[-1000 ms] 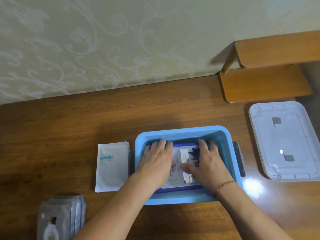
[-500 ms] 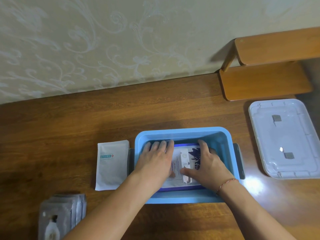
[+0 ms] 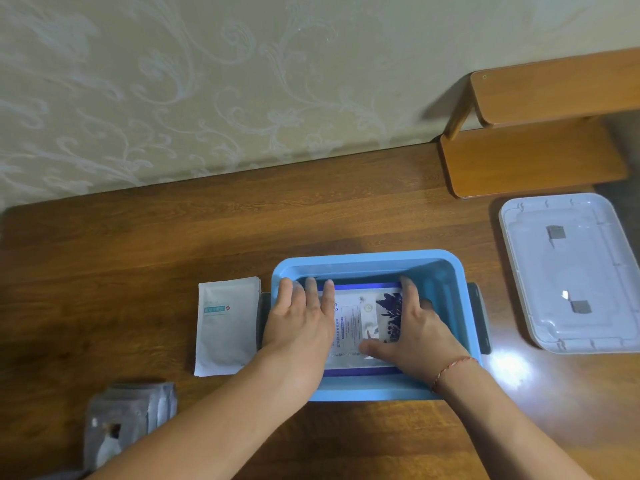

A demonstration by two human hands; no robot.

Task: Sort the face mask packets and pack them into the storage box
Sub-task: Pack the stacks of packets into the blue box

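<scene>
Blue plastic storage box (image 3: 367,259) sits at lower centre of the wooden surface (image 3: 173,244). Inside it, the left hand (image 3: 301,320) and right hand (image 3: 415,327) lie flat, fingers released, on the blue-printed mask packets (image 3: 363,323), likely to seat them level. White packets (image 3: 227,327) and silvery packets (image 3: 128,420) wait at lower left; the lid (image 3: 571,271) lies aside right.

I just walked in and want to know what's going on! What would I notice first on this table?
First you'd spot the bright blue storage box in the middle of the wooden table, with the left hand and right hand pressing a blue-and-white mask packet flat inside it. A stack of white packets lies just left of the box, and the box's pale lid rests far right.
</scene>
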